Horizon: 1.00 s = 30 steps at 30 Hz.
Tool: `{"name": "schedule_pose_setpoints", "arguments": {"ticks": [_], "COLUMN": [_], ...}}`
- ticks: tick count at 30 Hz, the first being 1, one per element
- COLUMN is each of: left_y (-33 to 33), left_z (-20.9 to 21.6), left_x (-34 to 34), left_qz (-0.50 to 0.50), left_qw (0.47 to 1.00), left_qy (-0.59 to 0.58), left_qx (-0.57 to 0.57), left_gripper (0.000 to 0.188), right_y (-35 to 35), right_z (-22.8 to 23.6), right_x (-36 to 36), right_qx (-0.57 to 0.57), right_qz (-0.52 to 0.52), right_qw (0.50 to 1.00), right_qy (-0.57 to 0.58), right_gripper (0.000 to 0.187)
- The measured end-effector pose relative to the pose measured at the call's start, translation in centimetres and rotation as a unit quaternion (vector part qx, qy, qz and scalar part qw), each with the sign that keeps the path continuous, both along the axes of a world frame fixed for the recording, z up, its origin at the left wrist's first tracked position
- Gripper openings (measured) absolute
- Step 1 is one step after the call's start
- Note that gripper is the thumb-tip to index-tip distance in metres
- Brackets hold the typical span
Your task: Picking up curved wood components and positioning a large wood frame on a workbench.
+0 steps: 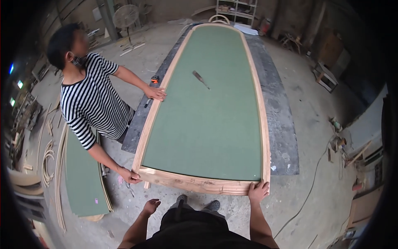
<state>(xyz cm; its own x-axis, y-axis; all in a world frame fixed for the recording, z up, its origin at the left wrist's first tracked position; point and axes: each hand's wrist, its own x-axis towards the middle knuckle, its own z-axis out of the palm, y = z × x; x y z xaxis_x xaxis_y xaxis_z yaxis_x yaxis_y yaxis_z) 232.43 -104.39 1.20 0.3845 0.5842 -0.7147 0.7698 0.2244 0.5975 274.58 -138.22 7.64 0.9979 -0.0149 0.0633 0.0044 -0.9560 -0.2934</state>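
A long wooden frame [178, 178] with an arched far end surrounds a green panel [207, 133] on the workbench. My right hand [259, 191] grips the near right corner of that frame, fingers over its top edge. My left hand [152, 206] hangs short of the near rail, fingers loosely curled and apart, holding nothing. A chisel-like tool [200, 78] with a dark handle and thin blade lies on the panel. At the left, a co-worker [97, 99] in a striped shirt rests one hand on the side rail and holds the near left corner with the other.
The dark bench top [284, 137] extends past the frame on both sides. An orange-black tape measure [154, 79] sits at its left edge. Green boards [85, 178] and wood strips are on the floor at left. A cable [309, 195] snakes over the floor at right.
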Motion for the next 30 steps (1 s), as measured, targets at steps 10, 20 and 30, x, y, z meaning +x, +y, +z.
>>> {"name": "schedule_pose_setpoints", "arguments": {"ticks": [10,20,30], "left_y": [-0.7,5.6,7.2], "left_z": [9.3,10.4,6.5], "left_x": [4.9,10.8,12.5], "left_qz": [-0.105,-0.466,-0.494], "left_qw": [0.899,0.752,0.658], "left_qy": [-0.093,-0.008,-0.022], "left_qx": [0.416,0.467,0.568], "left_gripper": [0.037,0.095,0.086], "right_y": [0.2,8.4,8.7], "right_z": [-1.6,1.5,2.4], "right_x": [-0.6,-6.4,-6.9], "right_qx": [-0.084,-0.054,-0.245], "right_qz": [0.020,0.435,0.450], "right_qw": [0.996,0.896,0.855], "right_qy": [0.006,0.075,0.080], "right_gripper": [0.065,0.081,0.096]}}
